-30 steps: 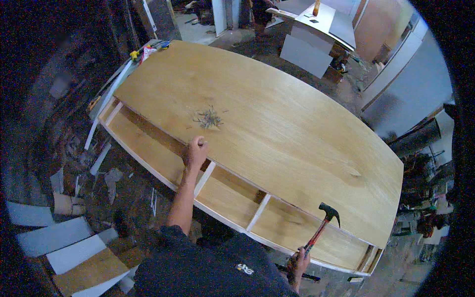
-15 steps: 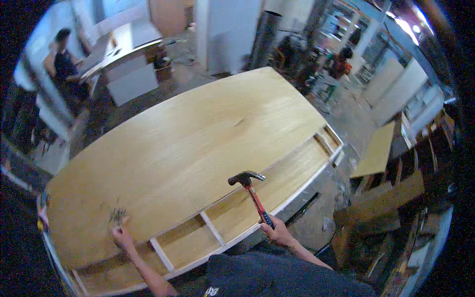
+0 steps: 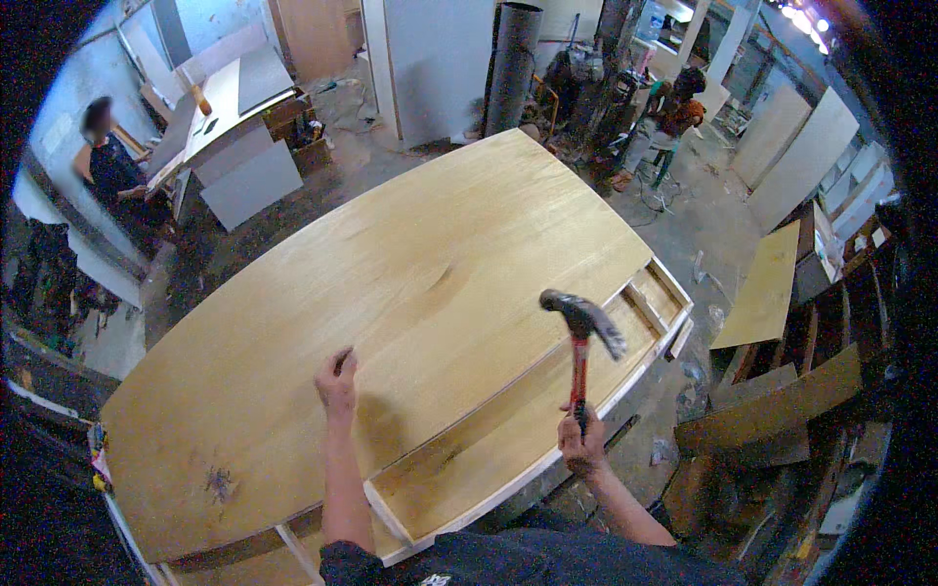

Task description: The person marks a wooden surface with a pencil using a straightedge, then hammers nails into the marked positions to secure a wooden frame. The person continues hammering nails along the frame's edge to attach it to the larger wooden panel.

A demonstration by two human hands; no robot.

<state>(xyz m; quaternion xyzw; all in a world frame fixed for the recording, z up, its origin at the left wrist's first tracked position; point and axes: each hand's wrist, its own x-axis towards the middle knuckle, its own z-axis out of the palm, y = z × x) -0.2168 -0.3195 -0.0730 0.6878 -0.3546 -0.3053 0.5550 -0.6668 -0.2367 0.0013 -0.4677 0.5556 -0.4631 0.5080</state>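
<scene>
My right hand (image 3: 583, 444) is wrapped round the handle of a claw hammer (image 3: 580, 363), its dark head upward, over the near frame edge. My left hand (image 3: 337, 383) is raised above a large plywood sheet (image 3: 410, 283), its fingers curled together in a pinch. Whatever they hold is too small to make out. A small heap of nails (image 3: 220, 482) lies on the sheet at the left. The sheet covers most of a pale wooden frame (image 3: 547, 479). Along the near side the frame's crosspieces and open bays show.
Boards and offcuts (image 3: 772, 400) lean and lie at the right. At the far left a person (image 3: 122, 176) stands by a work table (image 3: 230, 103). Another person (image 3: 664, 117) is at the far right. A dark cylinder (image 3: 512, 68) stands at the back.
My left hand has moved from the nail heap to the right, closed over the middle of the sheet. The hammer has risen and shifted right in my right hand. The view has shifted slightly.
</scene>
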